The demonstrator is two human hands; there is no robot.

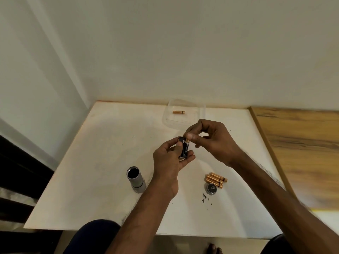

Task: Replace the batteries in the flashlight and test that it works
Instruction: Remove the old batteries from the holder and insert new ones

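If you seat this battery (186,145) the wrong way round in the black holder (181,141), the flashlight likely won't light. Your fingertip grip could also let it slip onto the table (102,143). Your left hand (168,160) curls round the holder; your right hand (207,138), at its 2 o'clock, pinches the battery's top. The flashlight body (135,179) stands open at 7 o'clock, spare batteries (216,179) at 5.

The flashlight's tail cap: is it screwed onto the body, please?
No, the tail cap lies on the table beside loose batteries, apart from the open flashlight body.
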